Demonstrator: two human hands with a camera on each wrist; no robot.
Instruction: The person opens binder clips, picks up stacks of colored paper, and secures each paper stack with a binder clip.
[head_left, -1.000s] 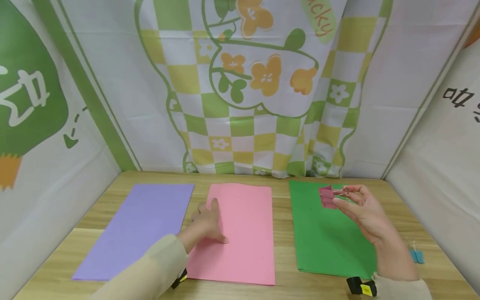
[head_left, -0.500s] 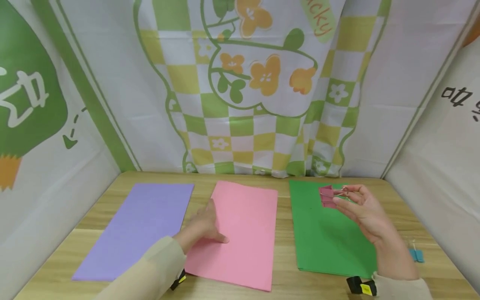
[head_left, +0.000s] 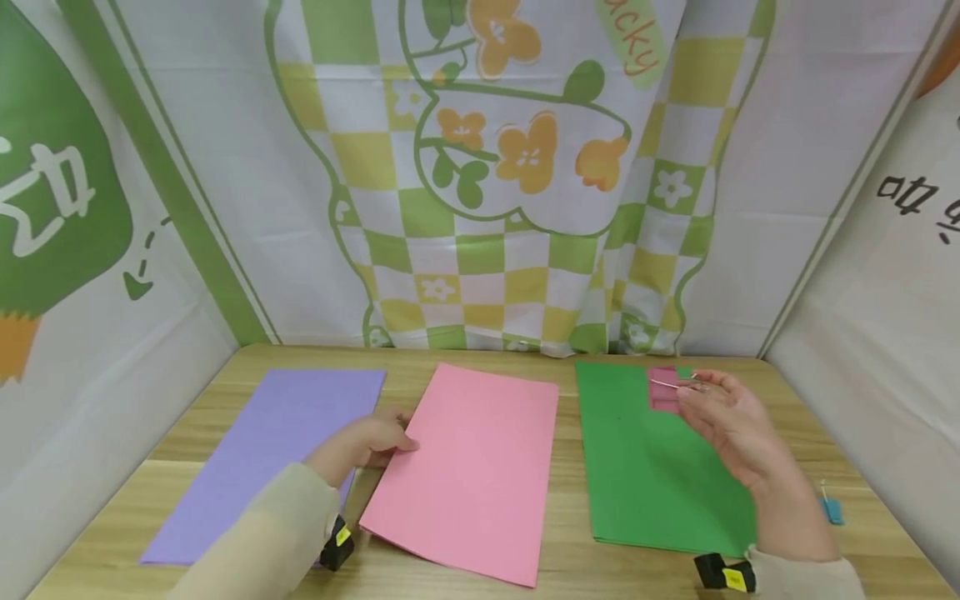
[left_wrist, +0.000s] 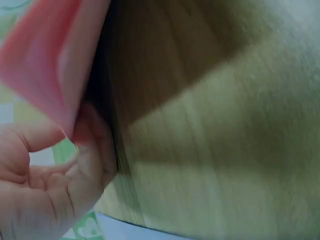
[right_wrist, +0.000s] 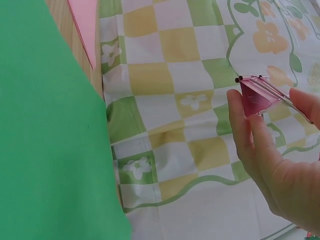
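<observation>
My left hand pinches the left edge of the pink paper stack, thumb on top and fingers beneath. In the left wrist view the pinched edge of the pink sheets bends and stands off the wooden table. Above the green paper stack, my right hand holds a pink binder clip by its wire handles. The right wrist view shows the clip's pink body with its wire handles between thumb and fingers.
A purple paper stack lies at the left, partly under the left forearm. A blue binder clip lies right of the right wrist. Patterned cloth hangs behind the table.
The left hand slid from on top of the pink stack to its left edge and took hold there. The pink stack turned slightly. The right hand turned the pink binder clip a little.
</observation>
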